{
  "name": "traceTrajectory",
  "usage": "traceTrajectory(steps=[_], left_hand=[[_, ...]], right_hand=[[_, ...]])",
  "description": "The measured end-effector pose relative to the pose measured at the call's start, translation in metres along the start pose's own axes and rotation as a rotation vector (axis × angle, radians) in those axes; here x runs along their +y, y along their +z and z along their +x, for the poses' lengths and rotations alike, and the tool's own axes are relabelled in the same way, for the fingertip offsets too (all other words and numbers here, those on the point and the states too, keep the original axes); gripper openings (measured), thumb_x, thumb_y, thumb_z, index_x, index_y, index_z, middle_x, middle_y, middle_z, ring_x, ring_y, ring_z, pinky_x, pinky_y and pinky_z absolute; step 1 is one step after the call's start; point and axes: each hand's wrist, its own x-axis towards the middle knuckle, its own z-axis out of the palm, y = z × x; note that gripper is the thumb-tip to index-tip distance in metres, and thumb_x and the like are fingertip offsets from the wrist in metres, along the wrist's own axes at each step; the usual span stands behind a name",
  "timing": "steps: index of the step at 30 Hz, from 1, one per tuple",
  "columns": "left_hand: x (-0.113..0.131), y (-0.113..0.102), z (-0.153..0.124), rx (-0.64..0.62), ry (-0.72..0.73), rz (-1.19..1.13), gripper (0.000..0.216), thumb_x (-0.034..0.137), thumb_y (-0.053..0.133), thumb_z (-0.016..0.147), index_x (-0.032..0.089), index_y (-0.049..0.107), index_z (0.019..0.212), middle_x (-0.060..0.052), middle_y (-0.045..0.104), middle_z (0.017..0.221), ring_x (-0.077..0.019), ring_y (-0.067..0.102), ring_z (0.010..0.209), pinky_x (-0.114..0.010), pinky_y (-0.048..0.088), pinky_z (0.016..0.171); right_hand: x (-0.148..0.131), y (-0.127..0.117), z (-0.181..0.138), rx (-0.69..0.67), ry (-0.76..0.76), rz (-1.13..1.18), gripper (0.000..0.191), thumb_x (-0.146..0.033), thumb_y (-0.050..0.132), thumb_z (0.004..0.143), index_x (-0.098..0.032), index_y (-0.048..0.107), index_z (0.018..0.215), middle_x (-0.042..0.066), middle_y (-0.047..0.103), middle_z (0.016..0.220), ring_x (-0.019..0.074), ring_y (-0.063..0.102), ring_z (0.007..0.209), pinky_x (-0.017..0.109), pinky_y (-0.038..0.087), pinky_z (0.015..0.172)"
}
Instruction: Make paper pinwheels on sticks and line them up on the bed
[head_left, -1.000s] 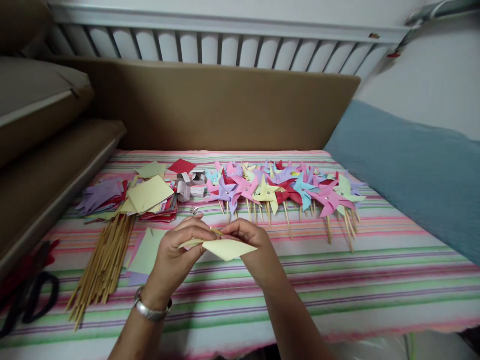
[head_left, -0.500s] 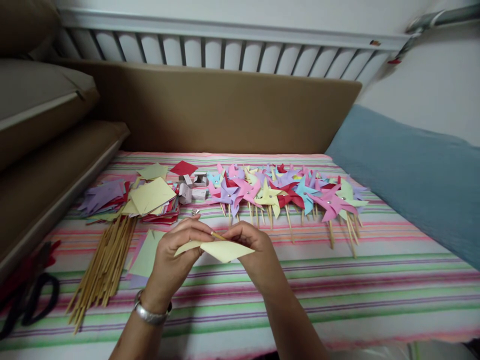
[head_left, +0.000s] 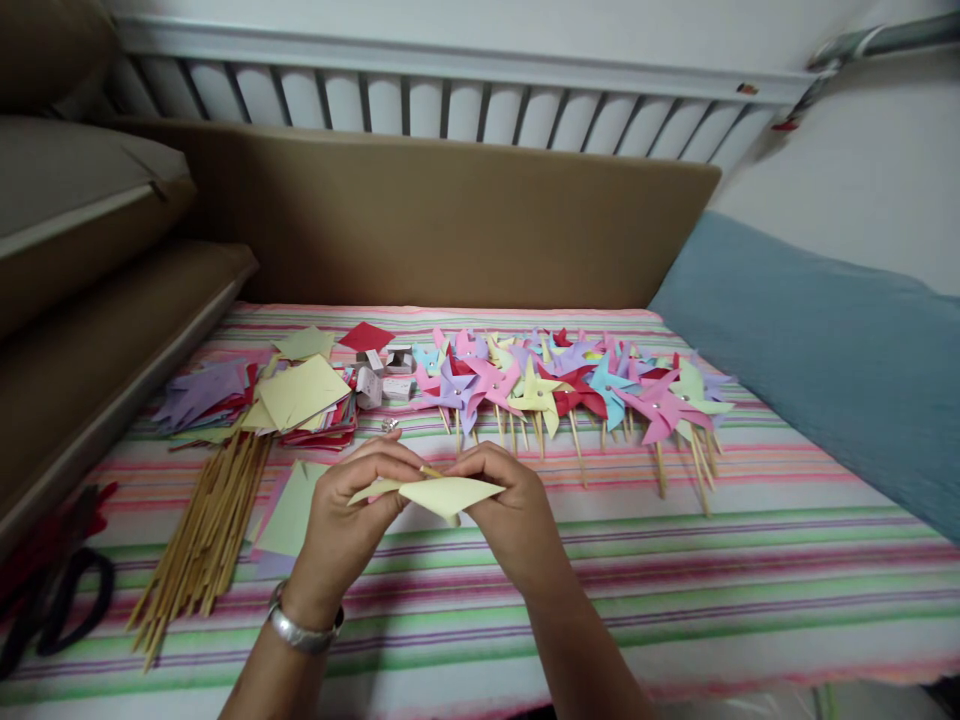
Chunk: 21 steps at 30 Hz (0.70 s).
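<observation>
Two hands above the striped cloth (head_left: 750,560): left hand (head_left: 341,520) and right hand (head_left: 514,512) each have fingers pinched on a folded yellow paper (head_left: 444,493), a thin stick (head_left: 431,471) showing at its top edge

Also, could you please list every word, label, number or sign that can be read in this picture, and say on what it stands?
No text can be read anywhere.
Small white boxes beside the paper stacks: possible print, too small to read.
Small mark on the white rail: too blurred to read.
Yellow paper pinched by the left hand and the right hand: blank.
</observation>
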Motion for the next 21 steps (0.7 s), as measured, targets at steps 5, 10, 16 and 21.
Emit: traceTrajectory(steps=[5,10,16,21], left_hand=[[-0.001,0.001,-0.001,0.017,0.013,-0.025,0.012,0.011,0.066,0.072,0.023,0.067,0.076,0.000,0.068,0.079,-0.0160,0.062,0.079,-0.045,0.034,0.100],[0.000,-0.001,-0.003,0.041,0.019,-0.006,0.009,0.013,0.066,0.073,0.022,0.065,0.074,-0.001,0.068,0.078,-0.0164,0.062,0.077,-0.046,0.032,0.101],[0.001,-0.001,-0.004,0.063,0.005,0.037,0.008,0.014,0.066,0.072,0.022,0.066,0.073,-0.001,0.069,0.077,-0.0172,0.063,0.077,-0.045,0.035,0.099],[-0.004,-0.008,-0.003,0.034,-0.030,0.023,0.008,0.014,0.064,0.074,0.022,0.066,0.076,-0.002,0.069,0.085,-0.0179,0.063,0.083,-0.041,0.039,0.097]], right_hand=[[0.000,0.001,-0.001,0.000,-0.095,-0.049,0.016,-0.005,0.061,0.068,-0.020,0.066,0.068,-0.001,0.058,0.071,0.0125,0.056,0.068,0.022,0.043,0.060],[-0.001,0.003,-0.003,-0.001,-0.139,-0.064,0.013,-0.008,0.062,0.070,-0.021,0.067,0.069,0.000,0.058,0.071,0.0133,0.057,0.070,0.023,0.043,0.058],[0.001,0.007,0.000,0.020,-0.123,-0.054,0.011,-0.012,0.064,0.070,-0.021,0.065,0.065,0.000,0.057,0.070,0.0134,0.056,0.068,0.022,0.041,0.056],[-0.005,0.010,-0.001,0.051,-0.116,-0.010,0.008,-0.013,0.067,0.068,-0.020,0.066,0.067,-0.001,0.058,0.068,0.0132,0.056,0.066,0.024,0.044,0.061]])
